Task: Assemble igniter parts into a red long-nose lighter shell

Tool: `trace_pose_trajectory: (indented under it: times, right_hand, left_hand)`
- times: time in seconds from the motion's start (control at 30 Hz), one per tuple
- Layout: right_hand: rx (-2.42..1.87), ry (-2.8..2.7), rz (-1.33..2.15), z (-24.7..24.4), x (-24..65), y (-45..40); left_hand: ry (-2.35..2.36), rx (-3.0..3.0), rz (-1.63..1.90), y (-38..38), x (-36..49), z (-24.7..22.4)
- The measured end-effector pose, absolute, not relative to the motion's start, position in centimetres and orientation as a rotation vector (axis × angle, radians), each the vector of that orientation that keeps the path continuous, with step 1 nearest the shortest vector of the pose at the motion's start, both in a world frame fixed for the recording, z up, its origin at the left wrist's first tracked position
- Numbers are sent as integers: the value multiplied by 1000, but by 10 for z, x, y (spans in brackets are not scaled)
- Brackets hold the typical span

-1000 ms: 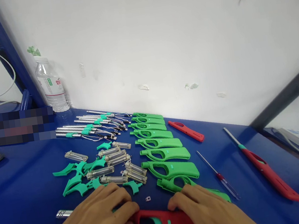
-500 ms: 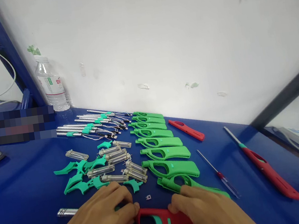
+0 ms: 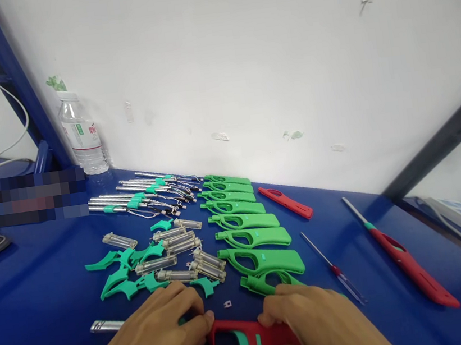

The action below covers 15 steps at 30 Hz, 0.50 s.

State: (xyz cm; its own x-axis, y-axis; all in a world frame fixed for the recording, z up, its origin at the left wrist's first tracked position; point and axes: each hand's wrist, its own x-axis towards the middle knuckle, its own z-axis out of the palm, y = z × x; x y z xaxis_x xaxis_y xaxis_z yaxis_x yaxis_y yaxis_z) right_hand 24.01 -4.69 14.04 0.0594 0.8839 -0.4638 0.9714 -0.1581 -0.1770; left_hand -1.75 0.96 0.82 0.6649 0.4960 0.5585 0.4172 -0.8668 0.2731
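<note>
A red lighter casing (image 3: pixel 253 342) with a teal trigger inside its loop lies between my two hands at the bottom of the view. My left hand (image 3: pixel 166 328) is closed on its left end, thumb and fingers pinching near the loop. Out from under that hand, to the left, sticks a silver metal tube (image 3: pixel 105 326). My right hand (image 3: pixel 313 320) grips the casing's right part, with the fingers bent over it. Just above the casing is a small pale clip (image 3: pixel 227 304). A green casing (image 3: pixel 262 284) lies partly behind my right hand.
Green casings (image 3: pixel 263 260) form a column. Left of them lie clear fuel tubes (image 3: pixel 155 263), teal triggers (image 3: pixel 119 280) and metal rods with wires (image 3: pixel 110 199). A screwdriver (image 3: pixel 337 271), an assembled red lighter (image 3: pixel 407 259) and a red casing half (image 3: pixel 287 202) are right. A bottle (image 3: pixel 84 138) stands behind.
The view has shifted slightly. Both hands keep nearly the same hold on the red casing, and my right hand's fingers have moved a little.
</note>
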Motion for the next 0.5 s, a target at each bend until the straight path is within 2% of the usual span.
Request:
trace_pose_trajectory:
  times: [0.13, 0.37, 0.5]
  right_hand:
    - [2142, 1872, -739, 144, 236, -44]
    - [2190, 1911, -669, 101, 248, -48]
    - [2211, 1845, -733, 96, 252, -47]
  left_hand:
    - [762, 2757, 968, 8, -18, 10]
    - [776, 2779, 959, 8, -21, 2]
    - [844, 2787, 888, 5, -23, -5]
